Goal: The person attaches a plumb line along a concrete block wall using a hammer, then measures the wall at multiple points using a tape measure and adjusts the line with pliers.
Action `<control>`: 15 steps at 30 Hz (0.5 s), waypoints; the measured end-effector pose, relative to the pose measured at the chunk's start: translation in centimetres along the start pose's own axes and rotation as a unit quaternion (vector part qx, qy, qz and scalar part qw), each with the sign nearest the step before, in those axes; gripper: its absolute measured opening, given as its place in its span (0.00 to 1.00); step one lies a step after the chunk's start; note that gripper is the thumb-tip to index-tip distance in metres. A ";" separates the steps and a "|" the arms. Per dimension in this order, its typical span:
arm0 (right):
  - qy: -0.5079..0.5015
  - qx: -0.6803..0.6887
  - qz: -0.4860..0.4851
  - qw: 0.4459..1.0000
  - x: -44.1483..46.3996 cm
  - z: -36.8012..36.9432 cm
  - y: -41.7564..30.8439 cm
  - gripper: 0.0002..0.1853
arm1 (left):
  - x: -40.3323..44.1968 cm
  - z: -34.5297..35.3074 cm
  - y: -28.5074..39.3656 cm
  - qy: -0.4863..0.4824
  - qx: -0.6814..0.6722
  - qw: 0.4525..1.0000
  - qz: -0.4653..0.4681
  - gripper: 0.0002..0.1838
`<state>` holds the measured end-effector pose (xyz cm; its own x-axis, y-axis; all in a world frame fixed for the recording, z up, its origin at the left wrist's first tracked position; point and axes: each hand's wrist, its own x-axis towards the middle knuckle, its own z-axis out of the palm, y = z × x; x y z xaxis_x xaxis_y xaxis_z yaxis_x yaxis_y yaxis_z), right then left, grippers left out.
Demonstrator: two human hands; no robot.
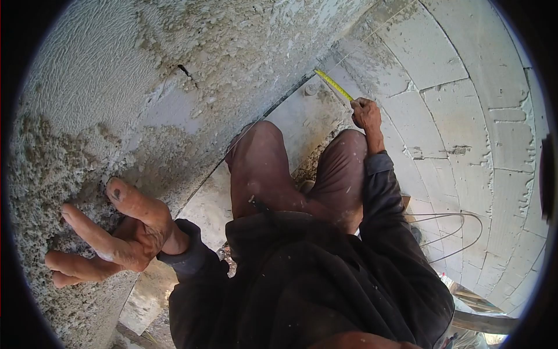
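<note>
The fingers of my right hand (366,114) are closed around a tape measure, whose yellow blade (333,84) sticks out toward the corner at the foot of the rough wall. The tape's case is hidden in my fist. My left hand (113,241) is held up with its fingers spread, in front of the rough, crumbly plastered wall (104,93). Nothing is in it, and I cannot tell whether it touches the wall.
A pale block wall (453,116) with mortar joints curves along the right. A thin string (381,26) runs near the upper corner. Beyond my right arm hangs a bent wire loop (479,230). My knees (261,151) are bent above a pale slab (305,107).
</note>
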<state>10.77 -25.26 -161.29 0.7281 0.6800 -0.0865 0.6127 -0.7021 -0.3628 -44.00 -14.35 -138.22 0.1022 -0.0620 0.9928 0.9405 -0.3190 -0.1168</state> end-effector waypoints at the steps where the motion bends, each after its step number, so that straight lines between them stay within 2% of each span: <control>1: 0.001 0.001 -0.001 1.000 0.0 0.0 0.0 0.18 | 0.0 -0.1 0.0 -0.006 0.005 1.000 0.000 0.27; 15: -0.025 0.011 0.003 1.000 0.0 -0.4 -0.2 0.17 | -0.2 -0.1 -0.3 -0.015 0.009 1.000 -0.006 0.26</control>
<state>10.79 -25.18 -160.85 0.7145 0.6864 -0.1354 0.6012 -0.7013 -0.3830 -44.39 -14.37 -138.34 0.1005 -0.0289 0.9945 0.9472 -0.3031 -0.1045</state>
